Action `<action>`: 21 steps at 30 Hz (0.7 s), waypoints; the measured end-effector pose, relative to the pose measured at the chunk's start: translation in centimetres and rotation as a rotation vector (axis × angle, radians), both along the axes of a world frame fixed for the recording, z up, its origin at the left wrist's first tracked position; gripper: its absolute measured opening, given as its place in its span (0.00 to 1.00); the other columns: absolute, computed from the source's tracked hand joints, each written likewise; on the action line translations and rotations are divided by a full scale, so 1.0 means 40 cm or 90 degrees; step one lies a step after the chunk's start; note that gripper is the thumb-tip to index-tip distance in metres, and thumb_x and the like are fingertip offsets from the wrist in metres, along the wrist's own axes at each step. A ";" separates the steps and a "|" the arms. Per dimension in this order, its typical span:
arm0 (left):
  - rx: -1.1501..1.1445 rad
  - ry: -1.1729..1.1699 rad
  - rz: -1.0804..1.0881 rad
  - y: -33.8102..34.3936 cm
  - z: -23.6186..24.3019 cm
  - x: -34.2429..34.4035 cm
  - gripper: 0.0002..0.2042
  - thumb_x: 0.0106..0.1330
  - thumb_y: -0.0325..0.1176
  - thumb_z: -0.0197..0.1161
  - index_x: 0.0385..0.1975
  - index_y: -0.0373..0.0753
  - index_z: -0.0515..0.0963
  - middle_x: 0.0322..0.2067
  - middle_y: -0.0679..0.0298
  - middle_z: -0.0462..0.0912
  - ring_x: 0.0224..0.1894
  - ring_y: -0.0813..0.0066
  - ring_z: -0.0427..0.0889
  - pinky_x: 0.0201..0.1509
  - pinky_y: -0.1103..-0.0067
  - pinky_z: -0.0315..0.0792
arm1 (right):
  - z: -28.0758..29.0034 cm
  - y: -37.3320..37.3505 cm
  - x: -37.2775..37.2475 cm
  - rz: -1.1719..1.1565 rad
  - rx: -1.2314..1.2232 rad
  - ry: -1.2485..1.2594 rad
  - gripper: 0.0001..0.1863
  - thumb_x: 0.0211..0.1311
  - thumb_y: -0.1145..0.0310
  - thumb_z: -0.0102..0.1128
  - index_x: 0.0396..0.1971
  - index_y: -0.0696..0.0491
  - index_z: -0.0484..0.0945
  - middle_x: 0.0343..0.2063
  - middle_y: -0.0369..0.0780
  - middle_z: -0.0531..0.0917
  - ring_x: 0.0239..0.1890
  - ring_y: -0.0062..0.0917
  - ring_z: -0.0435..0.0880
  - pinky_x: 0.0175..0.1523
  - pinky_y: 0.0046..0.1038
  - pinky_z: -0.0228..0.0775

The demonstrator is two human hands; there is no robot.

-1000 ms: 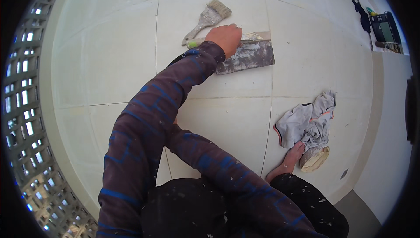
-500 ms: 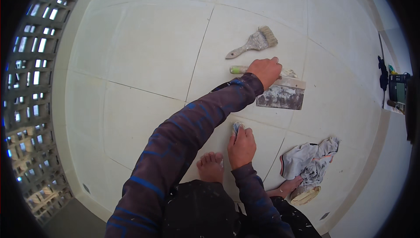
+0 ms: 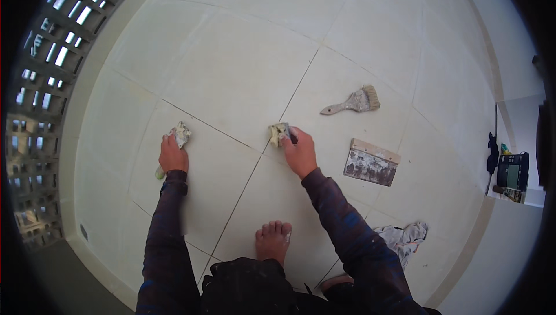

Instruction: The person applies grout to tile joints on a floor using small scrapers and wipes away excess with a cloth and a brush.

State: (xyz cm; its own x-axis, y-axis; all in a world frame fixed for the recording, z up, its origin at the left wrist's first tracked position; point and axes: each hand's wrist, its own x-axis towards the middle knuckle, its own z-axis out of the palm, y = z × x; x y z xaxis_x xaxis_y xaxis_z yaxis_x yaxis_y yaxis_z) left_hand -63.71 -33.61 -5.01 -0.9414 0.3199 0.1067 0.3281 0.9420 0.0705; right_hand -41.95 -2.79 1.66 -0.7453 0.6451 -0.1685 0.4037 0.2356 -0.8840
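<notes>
Green-ended tool (image 3: 182,134) now away from wide blade (image 3: 372,163) — left hand (image 3: 173,156) around it, paste-smeared piece (image 3: 278,134) in right hand (image 3: 301,153).

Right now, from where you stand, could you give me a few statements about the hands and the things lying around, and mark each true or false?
1. The left hand holds a paste-smeared tool. True.
2. The brush is in the right hand. False: it lies on the floor, and that hand holds a paste-smeared thing.
3. The wide scraper lies to the right of the right hand. True.
4. The gray rag lies beside the lattice wall. False: it lies at the lower right, near the right sleeve.
5. A bare foot shows between the forearms. True.
</notes>
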 end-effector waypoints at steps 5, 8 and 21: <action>0.083 0.058 0.019 0.037 0.032 0.017 0.26 0.58 0.27 0.61 0.59 0.49 0.75 0.51 0.58 0.78 0.50 0.54 0.80 0.48 0.61 0.77 | 0.052 0.480 -0.144 -0.050 0.284 -0.055 0.12 0.62 0.71 0.61 0.43 0.60 0.81 0.38 0.54 0.85 0.43 0.49 0.85 0.51 0.41 0.75; 0.108 0.004 0.048 0.028 0.022 0.009 0.27 0.57 0.28 0.61 0.60 0.50 0.76 0.52 0.55 0.79 0.52 0.53 0.80 0.51 0.62 0.77 | 0.035 0.641 -0.271 -0.004 0.434 -0.094 0.14 0.61 0.74 0.57 0.46 0.59 0.82 0.42 0.50 0.86 0.47 0.48 0.81 0.53 0.43 0.76; 0.101 0.088 0.040 -0.010 0.015 -0.004 0.23 0.59 0.30 0.61 0.57 0.49 0.78 0.51 0.55 0.81 0.53 0.52 0.81 0.52 0.61 0.77 | -0.008 0.364 -0.258 0.168 0.666 -0.060 0.11 0.54 0.80 0.54 0.37 0.59 0.82 0.38 0.44 0.85 0.44 0.40 0.79 0.46 0.38 0.76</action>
